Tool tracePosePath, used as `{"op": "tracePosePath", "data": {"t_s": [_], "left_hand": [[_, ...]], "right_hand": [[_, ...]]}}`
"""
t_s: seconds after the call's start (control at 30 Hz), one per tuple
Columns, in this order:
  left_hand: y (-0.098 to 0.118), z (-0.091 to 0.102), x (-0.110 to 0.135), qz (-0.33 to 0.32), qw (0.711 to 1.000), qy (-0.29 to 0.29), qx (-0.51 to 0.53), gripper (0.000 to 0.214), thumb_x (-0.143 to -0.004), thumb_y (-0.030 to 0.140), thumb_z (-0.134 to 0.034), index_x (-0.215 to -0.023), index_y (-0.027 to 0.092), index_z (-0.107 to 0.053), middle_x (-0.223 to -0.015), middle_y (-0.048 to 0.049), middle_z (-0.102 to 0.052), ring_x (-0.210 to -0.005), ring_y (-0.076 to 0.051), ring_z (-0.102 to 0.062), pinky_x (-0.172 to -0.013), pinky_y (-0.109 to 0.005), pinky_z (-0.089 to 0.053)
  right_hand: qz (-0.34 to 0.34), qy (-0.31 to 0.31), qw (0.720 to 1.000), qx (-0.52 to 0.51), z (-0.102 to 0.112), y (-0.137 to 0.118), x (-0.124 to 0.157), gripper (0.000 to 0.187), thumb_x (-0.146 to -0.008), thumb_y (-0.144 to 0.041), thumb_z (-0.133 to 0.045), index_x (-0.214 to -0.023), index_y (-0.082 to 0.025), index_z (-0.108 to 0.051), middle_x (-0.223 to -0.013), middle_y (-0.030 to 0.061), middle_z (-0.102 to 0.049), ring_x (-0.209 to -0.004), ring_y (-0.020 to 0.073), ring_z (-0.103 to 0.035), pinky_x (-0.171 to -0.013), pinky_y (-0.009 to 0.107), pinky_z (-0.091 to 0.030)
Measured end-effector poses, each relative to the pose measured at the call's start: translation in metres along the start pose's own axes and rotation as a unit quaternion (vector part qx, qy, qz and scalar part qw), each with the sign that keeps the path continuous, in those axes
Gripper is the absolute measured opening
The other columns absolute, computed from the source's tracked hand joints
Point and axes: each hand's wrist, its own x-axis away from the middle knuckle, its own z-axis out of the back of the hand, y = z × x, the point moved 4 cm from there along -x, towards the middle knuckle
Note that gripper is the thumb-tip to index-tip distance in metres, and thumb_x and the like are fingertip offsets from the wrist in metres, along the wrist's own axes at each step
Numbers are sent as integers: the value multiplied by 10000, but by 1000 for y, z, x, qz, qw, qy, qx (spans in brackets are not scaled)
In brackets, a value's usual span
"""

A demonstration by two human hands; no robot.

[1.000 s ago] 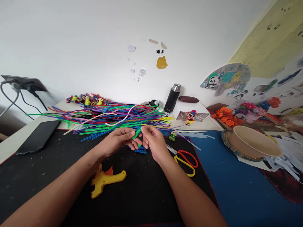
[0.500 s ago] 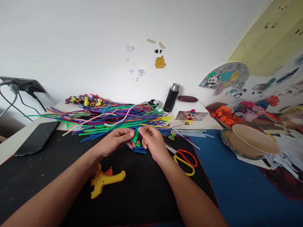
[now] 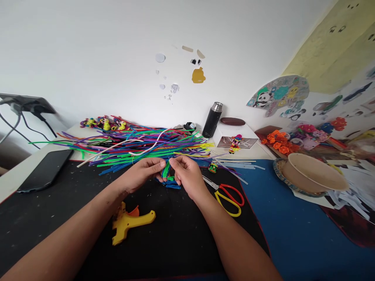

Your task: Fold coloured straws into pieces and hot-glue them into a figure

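Note:
Both of my hands meet over the black mat [image 3: 175, 242] and pinch a short green pipe cleaner [image 3: 166, 170] between them. My left hand [image 3: 145, 173] grips its lower part with closed fingers. My right hand [image 3: 187, 175] pinches its upper end between thumb and forefinger. A blue bent piece [image 3: 172, 185] lies on the mat just under my hands. Behind them spreads a big heap of coloured pipe cleaners [image 3: 137, 146].
A yellow glue gun [image 3: 130, 221] lies near my left forearm, red-and-yellow scissors [image 3: 228, 199] to the right. A black phone [image 3: 45, 169] rests at the left, a black flask [image 3: 213, 120] at the back. A paper bowl [image 3: 312, 173] and craft flowers [image 3: 278, 143] sit at the right.
The green piece has turned from slanted to more upright between my fingers, and my hands have drawn a little closer together. The view has shifted slightly.

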Motion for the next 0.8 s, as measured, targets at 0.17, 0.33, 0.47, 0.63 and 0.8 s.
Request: {"op": "tracePosePath", "data": {"t_s": [0.17, 0.33, 0.47, 0.63, 0.8], "left_hand": [[-2, 0, 0, 16, 999, 8, 29, 426, -810, 563, -847, -767, 154, -735, -725, -52, -691, -666, -176, -653, -678, -290, -563], [-2, 1, 1, 23, 998, 1, 59, 379, -811, 504, -864, -784, 144, -747, -735, -55, -693, -672, -177, -672, -679, -288, -585], [-6, 3, 1, 24, 995, -4, 97, 332, -801, 443, -887, -802, 135, -764, -747, -64, -718, -659, -178, -692, -679, -291, -598], [-7, 2, 1, 34, 991, -23, 128, 341, -799, 445, -896, -828, 123, -788, -762, -88, -749, -686, -198, -724, -687, -298, -607], [-4, 1, 1, 29, 992, -29, 116, 366, -846, 479, -857, -837, 118, -795, -793, -97, -756, -695, -181, -718, -691, -279, -607]], "right_hand": [[4, -7, 1000, 5, 0, 3, -1, 471, -848, -650, -778, -805, -215, -604, -487, -98, -480, -364, 88, -412, -389, 235, -281], [2, -6, 1000, -7, 0, 4, -1, 469, -839, -645, -787, -803, -215, -602, -488, -99, -483, -358, 87, -407, -382, 238, -277], [2, -7, 1000, -18, 0, 1, -1, 461, -837, -630, -792, -787, -218, -592, -483, -98, -477, -359, 86, -407, -381, 239, -272], [-1, -7, 999, -45, 0, -2, 0, 454, -829, -621, -798, -790, -221, -588, -474, -100, -478, -352, 84, -394, -390, 241, -286], [1, -6, 999, -46, 0, -3, 0, 452, -826, -622, -797, -791, -220, -592, -454, -107, -455, -354, 87, -397, -397, 239, -289]]}}
